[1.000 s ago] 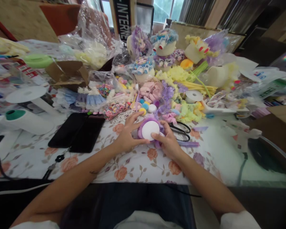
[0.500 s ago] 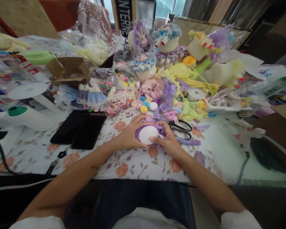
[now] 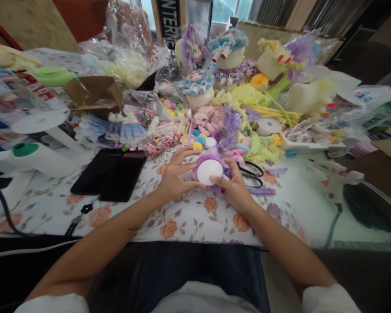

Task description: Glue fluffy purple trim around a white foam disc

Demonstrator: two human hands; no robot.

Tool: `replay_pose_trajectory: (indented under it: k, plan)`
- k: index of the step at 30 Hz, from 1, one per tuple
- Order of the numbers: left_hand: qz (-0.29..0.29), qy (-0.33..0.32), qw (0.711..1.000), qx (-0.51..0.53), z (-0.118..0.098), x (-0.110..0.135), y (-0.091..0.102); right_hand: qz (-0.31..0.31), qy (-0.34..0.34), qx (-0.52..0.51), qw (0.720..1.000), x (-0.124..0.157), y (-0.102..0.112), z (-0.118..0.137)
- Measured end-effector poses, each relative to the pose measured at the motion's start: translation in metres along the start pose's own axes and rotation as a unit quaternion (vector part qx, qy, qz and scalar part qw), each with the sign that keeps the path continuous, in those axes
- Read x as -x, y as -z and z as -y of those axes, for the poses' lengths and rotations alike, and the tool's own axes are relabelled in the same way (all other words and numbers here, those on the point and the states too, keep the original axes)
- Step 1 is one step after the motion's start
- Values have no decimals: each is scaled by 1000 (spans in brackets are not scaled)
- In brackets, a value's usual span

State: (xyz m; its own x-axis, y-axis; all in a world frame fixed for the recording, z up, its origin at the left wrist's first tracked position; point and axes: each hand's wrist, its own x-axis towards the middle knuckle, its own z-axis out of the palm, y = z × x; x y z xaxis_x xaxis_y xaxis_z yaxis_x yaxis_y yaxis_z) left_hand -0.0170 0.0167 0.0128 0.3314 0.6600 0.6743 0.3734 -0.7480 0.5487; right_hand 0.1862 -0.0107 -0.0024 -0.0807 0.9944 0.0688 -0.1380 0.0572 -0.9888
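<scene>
My right hand (image 3: 235, 186) grips a round piece with a white disc face (image 3: 210, 172) and fuzzy purple trim (image 3: 198, 167) around its edge. Its thumb presses on the white face and the fingers go behind the trim. At the left side of the piece is my left hand (image 3: 177, 177), fingers spread and thumb tip close to the disc's lower edge. Whether that hand touches the trim is hard to tell. Black-handled scissors (image 3: 253, 174) lie just right of my right hand, with a purple strip (image 3: 262, 191) below them.
Two dark phones (image 3: 122, 176) lie to the left, beside a white thread cone (image 3: 42, 158). A corded glue gun (image 3: 340, 182) rests at the right. Behind my hands are pom-poms (image 3: 200, 140), pink pieces (image 3: 209, 119), a ribbon spool (image 3: 269, 126) and several decorated hats.
The disc piece has shifted slightly right with my right hand. My left hand has loosened from around it and moved a little left, its fingers spreading.
</scene>
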Motion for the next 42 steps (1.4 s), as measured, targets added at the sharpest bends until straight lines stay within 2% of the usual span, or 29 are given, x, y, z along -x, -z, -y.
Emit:
replay_pose_trajectory:
  k: [2,4,6,8,11,13,16,18,21,24,27,29,32,36,39,42]
  plan:
    - [-58,24,998,9,-2,0,1,-43,41,23,998,-5,4,-1]
    - [-106,89,990,29,-5,0,3,-96,102,74,987,-10,8,1]
    - [-124,165,977,56,-9,0,5,-122,157,135,971,-13,12,4]
    - [-95,230,962,111,-11,-1,7,-109,187,179,960,-13,12,8]
    - [3,289,933,215,-11,-2,6,-48,201,220,953,-9,9,10]
    - [61,301,919,248,-8,0,4,-5,203,239,950,-7,7,9]
    - [113,301,912,255,-2,6,-1,40,220,257,940,-4,4,4]
    - [130,296,914,244,-1,9,-3,60,261,272,924,-3,3,-1]
    - [124,287,918,245,-3,9,-4,80,344,298,887,-1,1,-6]
    - [89,314,885,333,-7,6,-4,53,392,305,866,1,1,-6]
    - [45,349,837,419,-9,5,-4,-20,400,296,867,5,3,-4]
    - [33,355,826,436,-10,5,-3,-53,403,294,865,7,4,-4]
    - [44,338,836,429,-9,6,-1,-66,407,292,863,9,4,-6]
    - [61,320,857,399,-4,8,1,-45,416,271,867,9,4,-8]
    - [90,294,870,387,-2,7,2,4,425,288,858,7,5,-9]
    - [139,234,901,338,-6,5,4,81,411,327,847,6,6,-11]
